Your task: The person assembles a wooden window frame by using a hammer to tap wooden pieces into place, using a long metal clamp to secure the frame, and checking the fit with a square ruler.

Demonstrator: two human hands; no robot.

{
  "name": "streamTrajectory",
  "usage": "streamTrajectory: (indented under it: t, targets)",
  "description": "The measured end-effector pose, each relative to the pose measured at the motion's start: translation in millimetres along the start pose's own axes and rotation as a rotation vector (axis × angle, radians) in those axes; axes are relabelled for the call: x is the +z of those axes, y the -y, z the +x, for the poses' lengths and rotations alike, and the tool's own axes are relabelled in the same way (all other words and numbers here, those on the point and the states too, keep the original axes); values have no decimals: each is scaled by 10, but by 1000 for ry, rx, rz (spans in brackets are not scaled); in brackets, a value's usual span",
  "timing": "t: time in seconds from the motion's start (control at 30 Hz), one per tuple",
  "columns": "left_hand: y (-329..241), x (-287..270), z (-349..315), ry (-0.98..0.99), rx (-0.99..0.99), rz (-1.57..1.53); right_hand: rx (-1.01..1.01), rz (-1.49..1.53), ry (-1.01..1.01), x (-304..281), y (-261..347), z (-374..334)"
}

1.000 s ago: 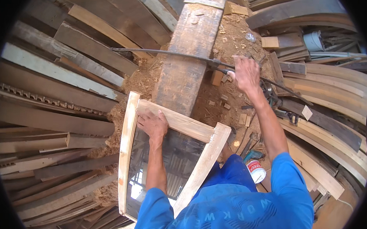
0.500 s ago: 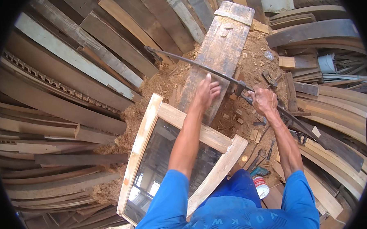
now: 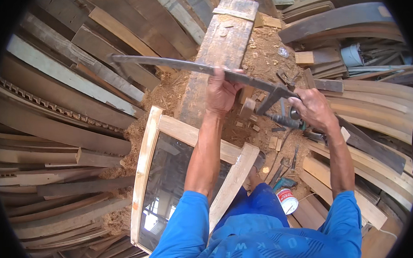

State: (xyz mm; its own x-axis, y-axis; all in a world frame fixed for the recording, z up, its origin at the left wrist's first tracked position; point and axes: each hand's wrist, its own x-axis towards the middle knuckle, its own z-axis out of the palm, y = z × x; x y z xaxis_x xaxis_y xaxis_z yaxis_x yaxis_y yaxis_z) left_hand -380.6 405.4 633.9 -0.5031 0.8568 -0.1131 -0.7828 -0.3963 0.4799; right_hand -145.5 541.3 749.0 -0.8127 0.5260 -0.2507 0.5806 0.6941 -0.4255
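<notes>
Both hands were clamped on the long bar clamp [image 3: 195,67], left hand [image 3: 223,90] mid-bar, right hand [image 3: 312,107] at its jaw, held above the glazed wooden frame [image 3: 188,133], seemingly not yet fitted.

A long dark metal bar clamp [image 3: 186,66] is held up level, running from nine o'clock toward three o'clock across a worn plank. Its left tip curves to a point; at the right end sits a dark jaw block. The left hand [image 3: 222,90] grips mid-bar, the right hand [image 3: 313,108] the jaw end.
</notes>
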Motion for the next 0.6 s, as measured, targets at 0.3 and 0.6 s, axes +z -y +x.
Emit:
streamTrajectory:
  t: [0.3,0.6]
  targets:
    - [24,745,-672,-297,225,-359,-319,-4,-250,-476,396,-1365]
    - [202,860,-1295,-537,174,-238,-137,741,874,510,-177,-2012]
